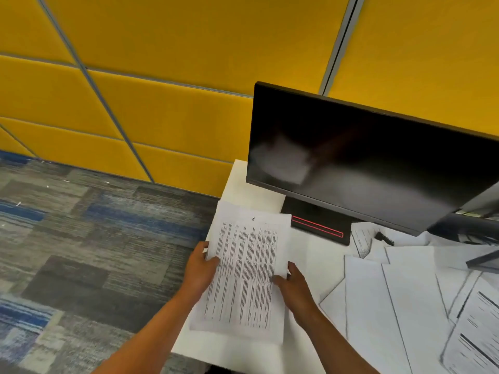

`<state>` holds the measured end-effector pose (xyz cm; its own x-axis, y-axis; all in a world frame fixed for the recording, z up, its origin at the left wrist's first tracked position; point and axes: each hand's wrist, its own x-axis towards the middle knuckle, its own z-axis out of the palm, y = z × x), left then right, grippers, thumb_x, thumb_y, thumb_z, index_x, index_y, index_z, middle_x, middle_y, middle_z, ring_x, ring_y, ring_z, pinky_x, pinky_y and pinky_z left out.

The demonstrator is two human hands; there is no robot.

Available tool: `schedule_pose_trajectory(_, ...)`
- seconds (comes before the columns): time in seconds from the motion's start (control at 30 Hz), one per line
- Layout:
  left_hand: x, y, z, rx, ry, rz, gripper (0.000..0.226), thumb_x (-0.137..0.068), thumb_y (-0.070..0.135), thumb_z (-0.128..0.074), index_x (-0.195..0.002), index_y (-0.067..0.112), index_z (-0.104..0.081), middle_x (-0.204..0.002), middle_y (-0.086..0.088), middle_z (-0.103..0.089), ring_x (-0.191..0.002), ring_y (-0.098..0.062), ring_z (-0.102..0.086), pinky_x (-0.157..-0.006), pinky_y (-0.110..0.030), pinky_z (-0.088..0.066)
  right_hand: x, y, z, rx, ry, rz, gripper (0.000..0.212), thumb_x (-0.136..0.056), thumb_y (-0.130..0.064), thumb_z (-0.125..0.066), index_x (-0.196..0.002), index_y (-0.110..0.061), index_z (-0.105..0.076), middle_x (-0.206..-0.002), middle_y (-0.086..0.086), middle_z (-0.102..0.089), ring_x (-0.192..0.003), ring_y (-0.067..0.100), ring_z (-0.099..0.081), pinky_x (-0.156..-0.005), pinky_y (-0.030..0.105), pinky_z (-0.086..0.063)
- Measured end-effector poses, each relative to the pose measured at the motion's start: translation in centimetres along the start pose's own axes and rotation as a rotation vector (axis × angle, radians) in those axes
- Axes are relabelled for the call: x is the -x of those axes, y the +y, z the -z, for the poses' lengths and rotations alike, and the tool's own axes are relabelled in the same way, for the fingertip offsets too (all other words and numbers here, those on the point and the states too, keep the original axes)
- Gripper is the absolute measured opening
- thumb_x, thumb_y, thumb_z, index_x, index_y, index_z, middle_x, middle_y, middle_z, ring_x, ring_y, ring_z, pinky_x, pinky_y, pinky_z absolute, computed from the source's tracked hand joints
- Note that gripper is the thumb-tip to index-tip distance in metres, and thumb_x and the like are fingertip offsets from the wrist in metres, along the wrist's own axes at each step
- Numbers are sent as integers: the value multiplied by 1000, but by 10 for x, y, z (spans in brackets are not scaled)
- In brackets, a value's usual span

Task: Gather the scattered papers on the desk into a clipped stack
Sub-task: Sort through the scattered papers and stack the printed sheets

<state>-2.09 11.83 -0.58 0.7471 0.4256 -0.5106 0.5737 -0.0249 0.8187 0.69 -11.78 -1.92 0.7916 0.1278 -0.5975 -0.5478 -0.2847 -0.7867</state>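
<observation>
A stack of printed papers [244,268] is held over the left end of the white desk [318,255]. My left hand [201,271] grips the stack's left edge, thumb on top. On the right edge, my right hand [293,286] holds the stack with its thumb over the sheet. More loose papers [399,295] lie scattered across the desk to the right, some blank side up, some printed. A small black clip-like thing [384,238] lies near the monitor base; blur keeps me from telling what it is.
A black monitor [364,163] with a red-lined base [318,228] stands behind the papers. Yellow padded wall panels [162,76] rise behind the desk. Grey and blue carpet [81,238] lies left of the desk's edge.
</observation>
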Motion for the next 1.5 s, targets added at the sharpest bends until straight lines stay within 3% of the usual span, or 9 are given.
schedule_pose_trajectory(0.17,-23,-20,17,-200,-99,84,24,-90,3,-65,-108,18,-61,-98,1,-67,-86,-12,-64,-70,-22,-52,3,14,-14,206,49,-110,68,-94,-27,-67,-153,-20,-34,-145,1,-50,-122,18,-56,-98,27,-44)
schedule_pose_trajectory(0.37,-42,-40,28,-432,-44,61,48,-78,36,-70,-123,21,-61,-124,-4,-61,-101,-24,-65,-84,-46,-59,39,46,10,156,116,-132,37,-94,-25,-65,-131,-22,-60,-113,-3,-71,-100,14,-69,-91,34,-54)
schedule_pose_trajectory(0.47,-19,-25,13,-514,49,-152,38,-90,26,-67,-125,21,-56,-126,-1,-52,-104,-25,-61,-82,-44,-59,62,64,30,84,192,-164,23,-95,-15,-64,-117,-18,-67,-101,0,-76,-82,11,-74,-72,22,-53)
schedule_pose_trajectory(0.63,10,-10,-45,-491,-404,-147,8,-93,16,-62,-97,22,-66,-94,-3,-69,-79,-18,-67,-64,-27,-52,89,86,64,77,348,-178,18,-97,-11,-59,-110,-20,-67,-100,3,-76,-78,12,-74,-67,19,-50)
schedule_pose_trajectory(0.77,35,-2,-100,-501,-718,1,13,-90,16,-67,-103,17,-67,-93,-9,-72,-69,-18,-64,-62,-28,-51,102,93,99,206,473,-152,20,-98,-21,-58,-117,-27,-64,-112,-4,-69,-96,13,-66,-78,20,-48)
schedule_pose_trajectory(1.0,89,-16,-185,-428,-800,332,57,-72,29,-85,-119,18,-56,-115,-8,-65,-101,-21,-64,-75,-33,-60,105,114,176,496,551,-176,48,-96,-24,-59,-143,-20,-49,-144,3,-50,-129,23,-51,-99,30,-43)
schedule_pose_trajectory(1.17,132,-18,-255,-117,-649,609,76,-37,34,-89,-106,10,-67,-113,-8,-61,-106,-25,-57,-79,-40,-53,88,130,233,789,499,-155,60,-94,-41,-57,-147,-18,-41,-151,4,-43,-128,25,-50,-102,34,-45)
schedule_pose_trajectory(1.33,153,-23,-316,119,-220,591,37,-70,12,-84,-99,-4,-67,-91,-16,-67,-76,-29,-62,-62,-30,-48,59,144,267,1051,394,-91,80,-86,-60,-51,-151,-18,-30,-156,10,-32,-133,31,-44,-108,39,-38)
schedule_pose_trajectory(1.5,154,-26,-341,230,8,602,49,-69,7,-84,-109,-4,-59,-99,-21,-68,-76,-31,-66,-55,-30,-53,46,144,279,1250,318,-31,63,-84,-44,-61,-136,-9,-50,-125,17,-57,-101,32,-63,-82,37,-48)
